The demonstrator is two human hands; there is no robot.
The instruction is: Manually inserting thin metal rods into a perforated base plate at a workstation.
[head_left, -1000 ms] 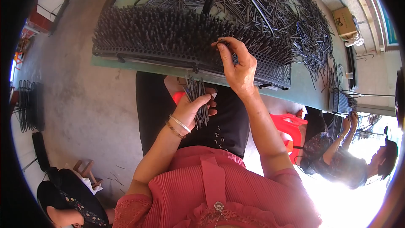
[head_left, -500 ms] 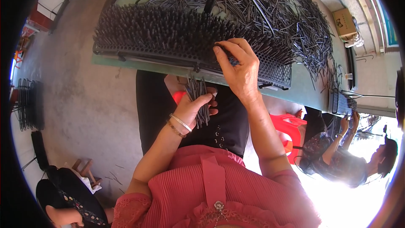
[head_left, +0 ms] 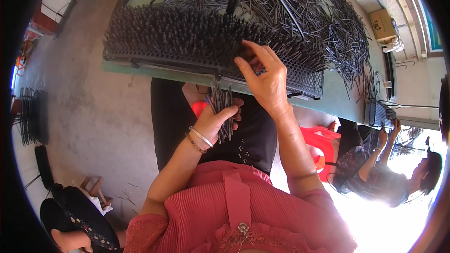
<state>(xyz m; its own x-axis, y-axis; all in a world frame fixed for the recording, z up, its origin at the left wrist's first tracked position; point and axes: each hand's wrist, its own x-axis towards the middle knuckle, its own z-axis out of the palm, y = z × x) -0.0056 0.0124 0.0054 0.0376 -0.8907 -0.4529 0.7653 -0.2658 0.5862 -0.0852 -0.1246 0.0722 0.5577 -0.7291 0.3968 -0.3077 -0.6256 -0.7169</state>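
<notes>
My left hand (head_left: 218, 116) is closed around a bundle of thin dark rods (head_left: 221, 100), held over my lap below the table edge. In front of me stands a long black perforated rack (head_left: 300, 79), its holes filled with upright dark rods (head_left: 173, 33) over the left and middle. Toward its right end the front holes show bare. My right hand (head_left: 267, 72) is at the rack's front, right of the middle, with thumb and forefinger apart near the standing rods. I see nothing between those fingertips; the other fingers are partly hidden.
A large heap of loose dark rods (head_left: 323, 23) covers the green table (head_left: 347, 100) behind the rack. Metal bars rise behind it. At the right, another person (head_left: 379, 173) works at a smaller rack (head_left: 377, 114). A red plastic chair (head_left: 321, 143) is beside me; someone sits at lower left.
My right thumb and forefinger, close together before, have spread apart, and the forefinger has shifted up into the rods. My left hand keeps its bundle in nearly the same place.
</notes>
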